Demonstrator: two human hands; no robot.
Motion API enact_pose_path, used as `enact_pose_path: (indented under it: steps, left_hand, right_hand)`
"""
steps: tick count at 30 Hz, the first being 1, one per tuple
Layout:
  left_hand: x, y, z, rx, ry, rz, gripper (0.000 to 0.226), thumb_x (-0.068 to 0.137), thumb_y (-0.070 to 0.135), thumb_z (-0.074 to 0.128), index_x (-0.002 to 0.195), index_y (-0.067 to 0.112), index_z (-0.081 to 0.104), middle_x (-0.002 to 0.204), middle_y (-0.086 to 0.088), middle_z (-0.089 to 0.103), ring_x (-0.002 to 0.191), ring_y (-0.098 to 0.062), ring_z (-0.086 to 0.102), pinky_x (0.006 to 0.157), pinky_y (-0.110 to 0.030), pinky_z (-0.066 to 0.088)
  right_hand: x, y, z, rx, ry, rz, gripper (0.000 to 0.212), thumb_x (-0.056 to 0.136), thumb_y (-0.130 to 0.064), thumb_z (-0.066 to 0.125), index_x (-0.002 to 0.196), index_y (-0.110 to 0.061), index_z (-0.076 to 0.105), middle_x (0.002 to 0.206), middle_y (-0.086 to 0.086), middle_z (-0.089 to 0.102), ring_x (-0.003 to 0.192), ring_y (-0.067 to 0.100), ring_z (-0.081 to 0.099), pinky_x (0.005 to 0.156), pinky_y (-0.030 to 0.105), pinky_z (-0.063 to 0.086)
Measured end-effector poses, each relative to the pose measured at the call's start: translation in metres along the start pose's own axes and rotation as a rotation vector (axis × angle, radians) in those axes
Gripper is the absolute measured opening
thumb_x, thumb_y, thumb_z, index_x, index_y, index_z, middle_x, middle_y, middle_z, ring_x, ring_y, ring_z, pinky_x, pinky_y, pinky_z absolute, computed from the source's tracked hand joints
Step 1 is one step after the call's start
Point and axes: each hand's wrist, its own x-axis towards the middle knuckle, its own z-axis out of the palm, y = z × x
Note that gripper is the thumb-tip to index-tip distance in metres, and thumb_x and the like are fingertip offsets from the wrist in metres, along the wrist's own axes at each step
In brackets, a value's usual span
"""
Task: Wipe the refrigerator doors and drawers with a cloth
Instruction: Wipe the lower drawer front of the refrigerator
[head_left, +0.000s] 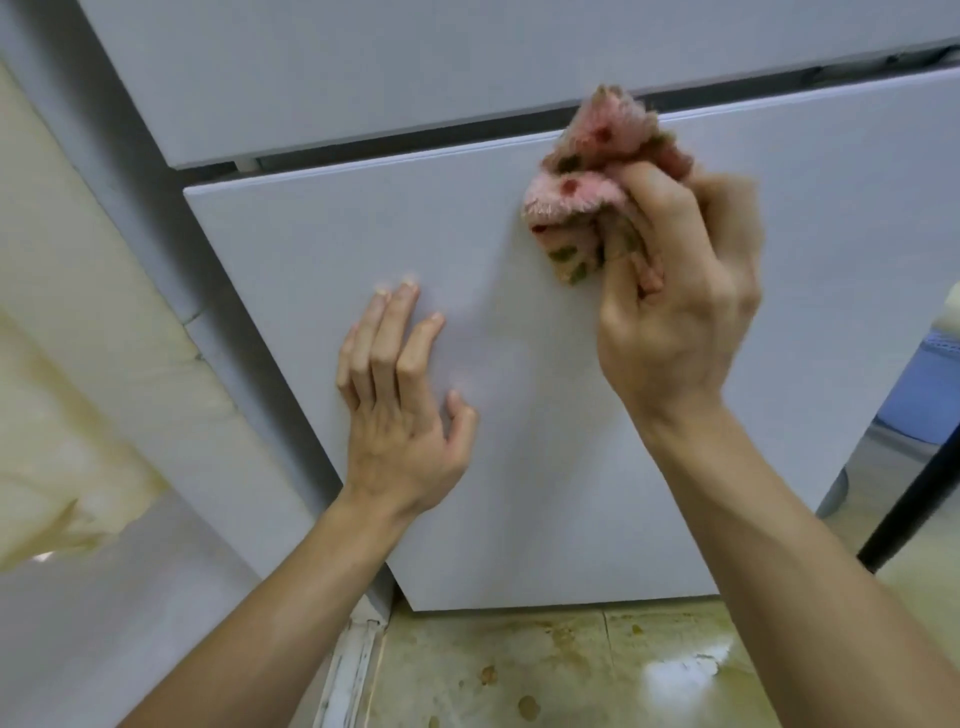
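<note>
The white front of the refrigerator's bottom drawer (519, 493) fills the middle of the head view, with another white panel (415, 67) above it across a dark gap. My right hand (680, 301) grips a bunched pink cloth (587, 171) with red and green spots, held against the drawer's upper part near the gap. My left hand (400, 405) rests on the drawer front lower left, fingers spread and fairly straight, fingertips touching the surface.
A stained tiled floor (545, 675) runs along the bottom. A cream wall or cloth surface (62, 364) lies to the left of the refrigerator's side. At the right edge stand a blue object (924, 395) and a dark upright bar (914, 499).
</note>
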Motion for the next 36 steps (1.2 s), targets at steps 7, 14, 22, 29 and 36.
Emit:
enact_pose_path:
  steps: [7, 14, 22, 29, 36]
  left_hand:
    - [-0.003, -0.019, -0.001, -0.073, 0.011, 0.032, 0.082, 0.067, -0.005, 0.057, 0.145, 0.007, 0.036, 0.161, -0.015, 0.029, 0.155, -0.038, 0.023, 0.129, -0.042, 0.014]
    - [-0.001, -0.023, 0.008, -0.128, 0.074, 0.081, 0.080, 0.062, -0.007, 0.058, 0.140, 0.005, 0.040, 0.155, -0.019, 0.033, 0.153, -0.038, 0.024, 0.128, -0.046, 0.018]
    - [-0.014, -0.066, -0.009, -0.005, 0.054, 0.076, 0.059, 0.089, 0.021, 0.060, 0.143, 0.009, 0.040, 0.157, -0.014, 0.031, 0.150, -0.038, 0.030, 0.123, -0.060, 0.027]
    - [-0.032, -0.095, -0.020, 0.026, -0.009, 0.096, 0.054, 0.096, 0.020, 0.055, 0.147, 0.012, 0.040, 0.159, -0.014, 0.029, 0.150, -0.039, 0.029, 0.125, -0.058, 0.027]
    - [-0.032, -0.097, -0.022, 0.014, 0.008, 0.061, 0.055, 0.094, 0.019, 0.056, 0.148, 0.011, 0.042, 0.160, -0.013, 0.031, 0.154, -0.033, 0.027, 0.128, -0.052, 0.022]
  right_hand:
    - [-0.132, 0.020, -0.014, 0.073, -0.521, -0.416, 0.022, 0.100, -0.002, 0.060, 0.110, -0.010, 0.078, 0.103, 0.011, 0.070, 0.080, 0.033, 0.062, 0.070, 0.042, 0.046]
    - [-0.087, 0.006, -0.017, 0.017, -0.396, -0.243, 0.014, 0.101, -0.005, 0.067, 0.104, -0.008, 0.081, 0.097, 0.014, 0.071, 0.084, 0.032, 0.064, 0.072, 0.042, 0.054]
    - [-0.033, -0.046, 0.029, 0.063, 0.010, 0.027, 0.021, 0.101, -0.002, 0.066, 0.118, -0.007, 0.078, 0.107, 0.020, 0.061, 0.091, 0.018, 0.058, 0.082, 0.017, 0.049]
    - [-0.165, -0.032, 0.028, 0.109, -0.475, -0.406, 0.021, 0.102, -0.004, 0.065, 0.116, -0.010, 0.080, 0.123, 0.008, 0.061, 0.085, 0.030, 0.068, 0.070, 0.042, 0.053]
    - [-0.157, -0.035, 0.025, 0.095, -0.637, -0.431, 0.022, 0.097, 0.002, 0.067, 0.112, -0.008, 0.080, 0.109, 0.014, 0.073, 0.084, 0.032, 0.069, 0.070, 0.041, 0.051]
